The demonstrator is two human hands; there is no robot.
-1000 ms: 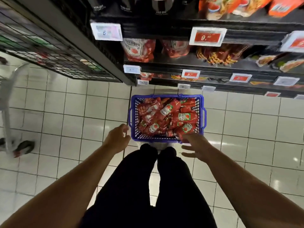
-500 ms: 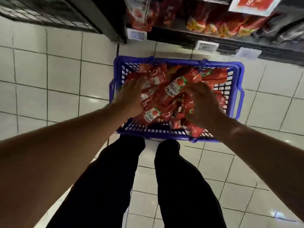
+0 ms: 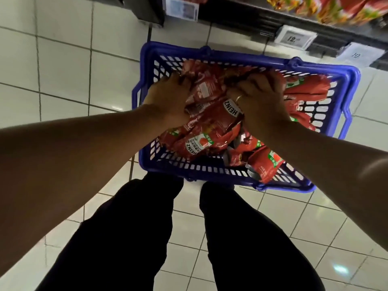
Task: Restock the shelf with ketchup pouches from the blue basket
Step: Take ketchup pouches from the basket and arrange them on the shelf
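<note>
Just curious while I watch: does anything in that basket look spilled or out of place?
No spill shows. The ketchup pouches lie jumbled in the blue basket, and one pouch pokes over its near rim.

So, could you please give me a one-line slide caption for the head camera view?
Both hands, left hand and right hand, grip ketchup pouches inside the blue basket below the shelf.

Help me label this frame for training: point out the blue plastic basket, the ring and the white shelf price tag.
Blue plastic basket (image 3: 247, 58), head view, far rim.
Ring (image 3: 238, 98), head view, band on right-hand finger.
White shelf price tag (image 3: 295, 39), head view, tag face.
</note>
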